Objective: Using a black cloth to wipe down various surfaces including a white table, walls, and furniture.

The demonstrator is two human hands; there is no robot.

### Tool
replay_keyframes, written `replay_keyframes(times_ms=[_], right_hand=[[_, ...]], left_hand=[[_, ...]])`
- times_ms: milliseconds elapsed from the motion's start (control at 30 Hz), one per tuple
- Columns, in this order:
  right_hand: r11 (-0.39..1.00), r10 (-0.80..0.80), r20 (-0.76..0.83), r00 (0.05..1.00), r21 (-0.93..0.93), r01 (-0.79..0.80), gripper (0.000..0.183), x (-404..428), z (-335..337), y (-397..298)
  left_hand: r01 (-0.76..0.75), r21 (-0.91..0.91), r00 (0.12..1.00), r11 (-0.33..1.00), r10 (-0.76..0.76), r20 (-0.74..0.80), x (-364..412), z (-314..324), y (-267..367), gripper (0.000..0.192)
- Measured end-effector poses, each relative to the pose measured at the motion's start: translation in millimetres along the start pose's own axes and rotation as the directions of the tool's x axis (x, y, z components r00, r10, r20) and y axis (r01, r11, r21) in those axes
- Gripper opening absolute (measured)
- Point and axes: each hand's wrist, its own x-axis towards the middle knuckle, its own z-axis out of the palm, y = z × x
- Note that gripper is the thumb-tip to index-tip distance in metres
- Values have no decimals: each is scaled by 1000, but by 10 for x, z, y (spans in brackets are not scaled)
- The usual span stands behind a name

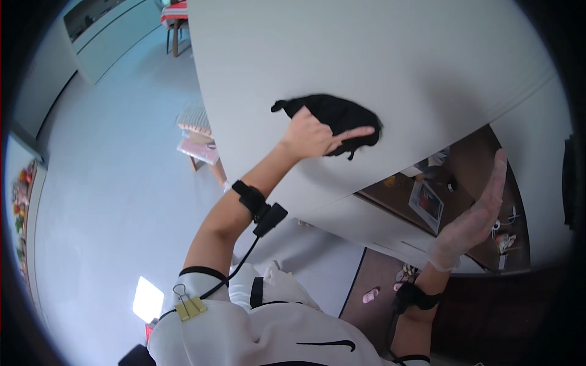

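Observation:
A black cloth (341, 112) lies bunched against a tall white cabinet panel (320, 55). My bare left hand (313, 135) is on it, most fingers curled into the fabric and one digit stretched out across it towards the right. On the other side, my right hand (474, 224) wears a thin translucent glove. Its fingers are straight and held close together, pointing up in the picture, with nothing in them. It is in front of an open brown niche (467, 169) in the cabinet. Black straps with small devices sit on both forearms.
The niche holds a framed picture (426, 206) and small items. Pink slippers (371, 295) lie on a brown mat (361, 279). A stool (197, 123) with a striped cushion stands left of the panel, near another person's leg (218, 173). A lit lamp (148, 299) is at lower left.

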Motion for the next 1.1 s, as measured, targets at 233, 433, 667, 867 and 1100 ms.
replay_keyframes(times_ms=[233, 433, 667, 867, 1100], right_hand=[[1000, 27, 114, 993, 12, -29, 54, -425, 44, 212], [995, -51, 198, 979, 89, 34, 52, -623, 476, 388], [974, -15, 354, 935, 217, -67, 54, -1135, 1168, 235], [947, 0, 485, 875, 280, -155, 52, -1808, 1647, 41], [957, 64, 745, 664, 142, -252, 44, -2851, 1663, 195]], left_hand=[[425, -35, 878, 905, -421, -227, -439, 96, -566, 71], [745, -98, 655, 660, -752, -74, -1197, 480, -864, 25], [650, -639, 518, 412, -855, -25, -1908, 532, -893, 22], [-28, -754, 32, -657, -754, 656, -3007, 343, -232, 43], [-464, -511, -356, -724, -375, 856, -4774, 605, 1810, 41]])
